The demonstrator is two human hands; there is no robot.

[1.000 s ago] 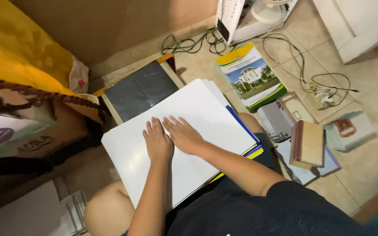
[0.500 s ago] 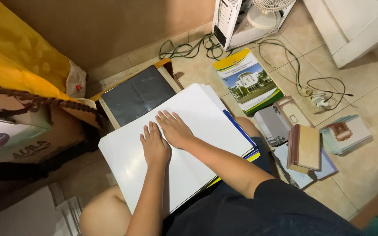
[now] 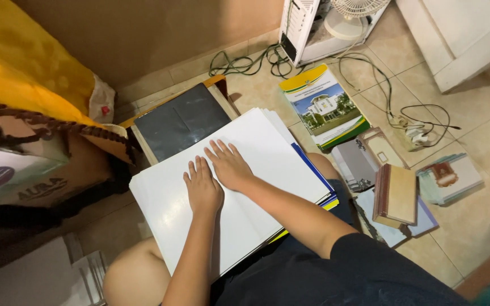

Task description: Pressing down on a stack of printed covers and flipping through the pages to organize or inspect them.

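Note:
A stack of large white sheets point(image 3: 256, 147) lies across my lap, with blue and yellow folder edges point(image 3: 321, 190) showing under its right side. My left hand point(image 3: 202, 190) rests flat on the top sheet near its middle, fingers stretched out. My right hand point(image 3: 231, 164) lies flat just beside it, a little farther from me, almost touching it. Neither hand holds anything. My bare knee point(image 3: 134, 275) shows under the near left corner of the stack.
A black wood-framed panel point(image 3: 180, 122) lies beyond the sheets. To the right on the tiled floor are a green-and-yellow book point(image 3: 324, 107), a brown book point(image 3: 395, 195), booklets point(image 3: 449, 178) and cables point(image 3: 395, 110). A cardboard box point(image 3: 80, 170) and yellow bag point(image 3: 18, 73) stand left.
Both hands stay flat on the white sheets, shifted only slightly. The camera has tilted a little, bringing more of the fan and floor at the top right into view.

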